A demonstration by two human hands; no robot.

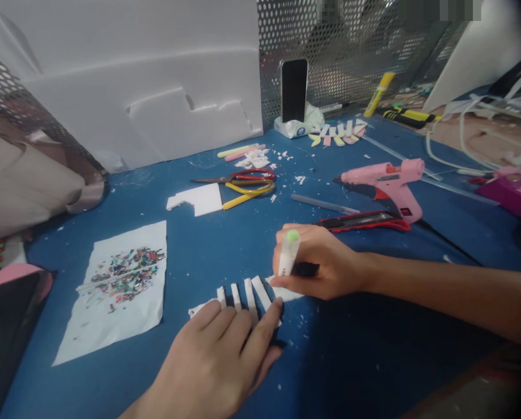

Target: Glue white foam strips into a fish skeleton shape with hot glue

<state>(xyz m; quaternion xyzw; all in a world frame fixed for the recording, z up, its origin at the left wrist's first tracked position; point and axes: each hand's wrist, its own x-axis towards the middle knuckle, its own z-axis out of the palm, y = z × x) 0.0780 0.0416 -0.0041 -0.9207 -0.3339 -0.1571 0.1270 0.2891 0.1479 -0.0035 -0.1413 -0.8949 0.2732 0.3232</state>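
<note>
My left hand [219, 355] lies on the blue table with its fingers stretched out over several narrow white strips [250, 294], which look like foam. The index fingertip touches near the rightmost strip, and the strips' lower ends are partly hidden under the fingers. My right hand [325, 259] is closed around a white marker [289, 256] with a green end pointing up. Its writing tip is hidden behind the fingers. Below that hand, a flat white piece [293, 293] rests on the table, partly covered.
A pink glue gun [385, 174] lies at right, with a red-and-black utility knife [365, 221] before it. Scissors [247, 180] and a white cutout [202, 199] lie ahead. A paper [149, 320] bears shiny flakes at left. A phone [294, 90] stands behind.
</note>
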